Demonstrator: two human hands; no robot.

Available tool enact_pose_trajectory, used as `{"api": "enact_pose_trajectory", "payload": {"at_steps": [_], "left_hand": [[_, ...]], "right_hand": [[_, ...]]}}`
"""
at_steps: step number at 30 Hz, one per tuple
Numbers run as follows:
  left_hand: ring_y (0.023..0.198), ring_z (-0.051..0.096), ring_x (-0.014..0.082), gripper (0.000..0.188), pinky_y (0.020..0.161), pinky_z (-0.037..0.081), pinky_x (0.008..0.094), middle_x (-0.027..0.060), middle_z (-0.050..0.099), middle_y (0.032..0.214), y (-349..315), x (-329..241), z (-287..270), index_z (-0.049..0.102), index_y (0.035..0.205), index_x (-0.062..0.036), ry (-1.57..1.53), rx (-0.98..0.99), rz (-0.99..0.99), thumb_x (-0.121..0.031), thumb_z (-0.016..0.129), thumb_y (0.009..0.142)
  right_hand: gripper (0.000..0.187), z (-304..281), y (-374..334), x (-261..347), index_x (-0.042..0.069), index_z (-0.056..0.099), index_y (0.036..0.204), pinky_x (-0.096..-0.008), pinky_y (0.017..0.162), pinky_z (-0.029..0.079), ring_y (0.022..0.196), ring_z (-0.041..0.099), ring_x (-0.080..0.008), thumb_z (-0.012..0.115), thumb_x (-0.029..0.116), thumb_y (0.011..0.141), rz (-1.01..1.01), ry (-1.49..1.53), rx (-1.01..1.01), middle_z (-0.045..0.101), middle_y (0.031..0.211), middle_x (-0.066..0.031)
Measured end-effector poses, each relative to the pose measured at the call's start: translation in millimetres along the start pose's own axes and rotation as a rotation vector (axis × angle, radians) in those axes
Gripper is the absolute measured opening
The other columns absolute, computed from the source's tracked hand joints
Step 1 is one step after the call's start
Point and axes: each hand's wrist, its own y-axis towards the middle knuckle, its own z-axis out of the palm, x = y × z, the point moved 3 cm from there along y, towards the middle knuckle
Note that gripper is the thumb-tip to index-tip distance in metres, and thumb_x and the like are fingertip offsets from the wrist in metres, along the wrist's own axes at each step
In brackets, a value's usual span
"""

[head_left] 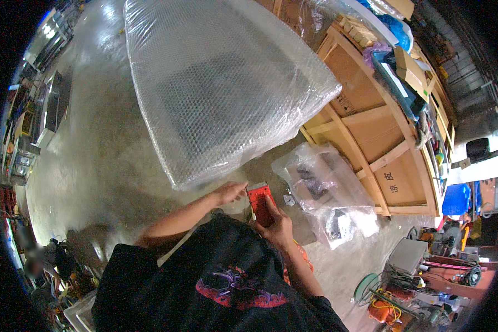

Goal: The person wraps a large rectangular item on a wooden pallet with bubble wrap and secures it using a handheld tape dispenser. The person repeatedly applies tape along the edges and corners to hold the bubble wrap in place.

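Note:
My right hand is wrapped round a red, flat, rectangular object with a pale strip along its far end. I cannot tell its exact kind. Close to that end, on the left, the fingers of my left hand are pinched together. Whatever they hold, if anything, is too small to make out. Just beyond both hands stands a large block-shaped load wrapped in clear bubble wrap, with something dark showing through. Neither hand touches the wrap.
A wooden crate with cardboard panels stands at the right, with boxes and plastic piled on top. Clear plastic bags lie on the concrete floor beside it. Tools, cables and an orange reel clutter the lower right.

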Motion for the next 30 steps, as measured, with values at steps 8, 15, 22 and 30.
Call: {"api": "enact_pose_trajectory", "payload": {"at_steps": [8, 15, 22, 30], "left_hand": [[0.084, 0.067, 0.0136, 0.032, 0.069, 0.053, 0.0311, 0.0005, 0.071, 0.098, -84, -1, -27, 0.073, 0.108, -0.0107, -0.570, -0.044, 0.144, -0.036, 0.054, 0.102], [0.079, 0.063, 0.0110, 0.018, 0.070, 0.052, 0.0317, 0.0013, 0.070, 0.090, -127, -18, -43, 0.072, 0.098, -0.0024, -0.408, -0.233, 0.232, -0.018, 0.064, 0.096], [0.074, 0.064, 0.0285, 0.018, 0.072, 0.050, 0.0435, 0.0089, 0.066, 0.080, -156, -98, -140, 0.069, 0.087, -0.0059, 0.611, -1.005, 0.661, -0.023, 0.068, 0.090], [0.128, 0.048, 0.0373, 0.055, 0.107, 0.033, 0.0561, 0.0137, 0.051, 0.141, -140, -81, -132, 0.048, 0.142, -0.0086, 0.792, -1.260, 0.729, -0.023, 0.062, 0.091]], "right_hand": [[0.099, 3, -20, 50, 0.030, 0.039, 0.153, -0.0502, 0.077, 0.057, 0.089, 0.067, -0.0449, 0.082, 0.036, 0.064, -0.310, -0.043, 0.093, 0.062, 0.109, -0.0242], [0.097, 8, -25, 75, 0.028, 0.039, 0.153, -0.0486, 0.071, 0.057, 0.082, 0.066, -0.0439, 0.081, 0.037, 0.066, -0.415, -0.082, 0.059, 0.061, 0.101, -0.0212], [0.097, 9, 3, 110, 0.025, 0.033, 0.155, -0.0513, 0.069, 0.056, 0.078, 0.066, -0.0440, 0.079, 0.039, 0.071, -0.396, -0.052, 0.006, 0.062, 0.095, -0.0233], [0.096, 92, 22, 51, 0.024, 0.031, 0.156, -0.0511, 0.082, 0.056, 0.093, 0.067, -0.0469, 0.076, 0.033, 0.071, -0.179, -0.160, 0.141, 0.067, 0.103, -0.0296]]}}
